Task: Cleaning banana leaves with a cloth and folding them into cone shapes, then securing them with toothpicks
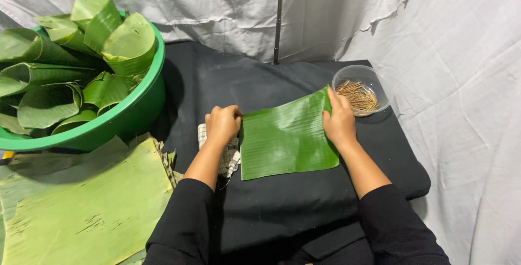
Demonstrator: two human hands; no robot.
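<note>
Lying flat on the black cloth of the worktop (304, 205), a rectangular piece of glossy green banana leaf (287, 137) is held at both side edges. The left hand (222, 124) is curled closed on the leaf's left edge, and under that hand lies a small white checked cloth (230, 159). The right hand (339, 121) pinches the upper right edge, fingers together.

Just beyond the right hand stands a small clear round bowl (374, 80) holding thin brown sticks (358, 96). At far left a big green basin (130, 116) is filled with rolled leaf pieces (65, 75). In front of it a broad, paler leaf sheet (87, 205) with torn edges lies spread out. White fabric (461, 80) hangs behind and to the right, with a thin dark pole (279, 15) upright against it.
</note>
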